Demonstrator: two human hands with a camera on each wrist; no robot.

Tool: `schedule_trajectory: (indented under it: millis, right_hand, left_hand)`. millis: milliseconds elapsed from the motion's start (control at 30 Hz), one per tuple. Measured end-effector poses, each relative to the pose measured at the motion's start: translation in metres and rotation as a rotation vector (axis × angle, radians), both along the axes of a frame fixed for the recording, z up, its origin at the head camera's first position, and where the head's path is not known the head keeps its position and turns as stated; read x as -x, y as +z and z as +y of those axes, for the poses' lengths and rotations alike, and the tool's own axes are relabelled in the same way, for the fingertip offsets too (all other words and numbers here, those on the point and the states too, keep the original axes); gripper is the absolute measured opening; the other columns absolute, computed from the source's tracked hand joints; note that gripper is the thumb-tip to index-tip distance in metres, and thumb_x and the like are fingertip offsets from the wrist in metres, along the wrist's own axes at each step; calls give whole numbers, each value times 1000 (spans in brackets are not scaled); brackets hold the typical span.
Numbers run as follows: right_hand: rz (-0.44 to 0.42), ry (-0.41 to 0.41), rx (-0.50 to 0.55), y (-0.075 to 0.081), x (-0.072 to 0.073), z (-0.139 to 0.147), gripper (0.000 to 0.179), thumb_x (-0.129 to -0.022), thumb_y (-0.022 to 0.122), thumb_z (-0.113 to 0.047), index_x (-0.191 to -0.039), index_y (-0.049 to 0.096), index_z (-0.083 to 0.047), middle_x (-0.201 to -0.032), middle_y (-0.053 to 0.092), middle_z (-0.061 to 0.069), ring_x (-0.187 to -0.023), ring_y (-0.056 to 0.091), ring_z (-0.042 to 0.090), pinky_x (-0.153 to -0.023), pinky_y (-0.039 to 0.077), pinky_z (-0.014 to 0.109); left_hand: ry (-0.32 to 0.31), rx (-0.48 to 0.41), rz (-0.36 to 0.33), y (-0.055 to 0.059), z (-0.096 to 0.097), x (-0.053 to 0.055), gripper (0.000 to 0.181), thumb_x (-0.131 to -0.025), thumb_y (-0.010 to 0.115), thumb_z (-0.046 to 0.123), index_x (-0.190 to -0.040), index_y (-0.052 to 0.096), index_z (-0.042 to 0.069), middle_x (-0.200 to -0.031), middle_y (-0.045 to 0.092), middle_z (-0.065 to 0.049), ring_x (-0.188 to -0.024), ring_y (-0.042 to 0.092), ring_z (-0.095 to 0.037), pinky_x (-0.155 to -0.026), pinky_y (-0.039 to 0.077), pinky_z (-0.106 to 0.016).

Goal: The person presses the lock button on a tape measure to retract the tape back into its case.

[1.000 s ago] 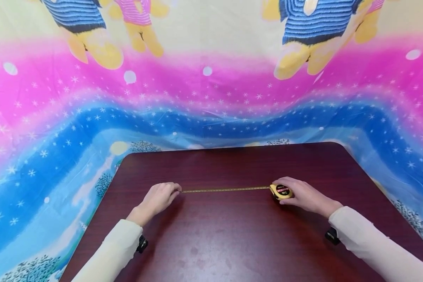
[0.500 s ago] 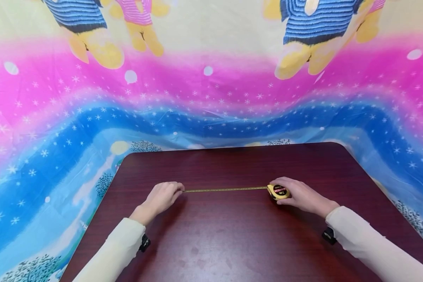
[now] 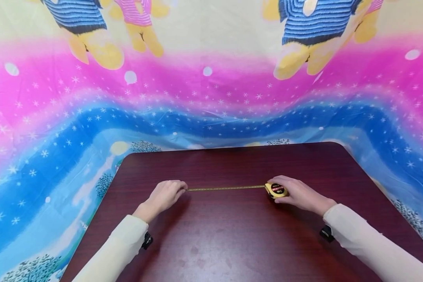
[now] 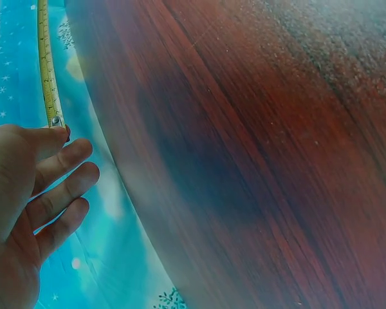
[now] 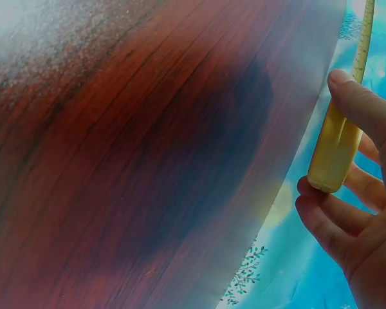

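Note:
A yellow tape measure (image 3: 277, 190) with a black round label is gripped by my right hand (image 3: 299, 192), thumb on one side and fingers on the other. Its yellow blade (image 3: 225, 188) stretches left above the table, nearly straight. My left hand (image 3: 165, 195) pinches the blade's end between thumb and index finger. In the left wrist view the metal end hook (image 4: 56, 121) shows at the thumb, while the other fingers (image 4: 64, 193) are loosely bent below. The right wrist view shows the case (image 5: 335, 151) edge-on between thumb and fingertips.
A dark reddish-brown wooden table (image 3: 211, 231) with rounded far corners lies under both hands. Behind and beside it hangs a printed cloth (image 3: 204, 90) in pink and blue with snowflakes and bears. Small black cameras (image 3: 147, 240) sit on both wrists.
Both hands have drawn slightly toward each other, the left moving right and the right moving left with the tape measure. The exposed stretch of blade has become shorter.

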State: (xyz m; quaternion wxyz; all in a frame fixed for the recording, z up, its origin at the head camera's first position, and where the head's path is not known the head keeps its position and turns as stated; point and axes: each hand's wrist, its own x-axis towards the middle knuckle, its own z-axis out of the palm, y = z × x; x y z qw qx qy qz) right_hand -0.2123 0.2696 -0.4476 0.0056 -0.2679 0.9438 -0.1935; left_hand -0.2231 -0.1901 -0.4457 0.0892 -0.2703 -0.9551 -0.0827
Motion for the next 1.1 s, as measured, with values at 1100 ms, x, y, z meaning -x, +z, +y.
schedule_trajectory:
  millis: [1100]
  right_hand:
    - [-45, -3, 17, -12, 0, -16, 59, -86, 81, -26, -140, 57, -17, -136, 61, 5, -123, 60, 25, -101, 53, 50]
  left_hand:
    - [-15, -6, -33, -13, 22, 1, 9, -97, 68, 17, -101, 76, 18, -99, 77, 5, -90, 73, -15, -82, 59, -37]
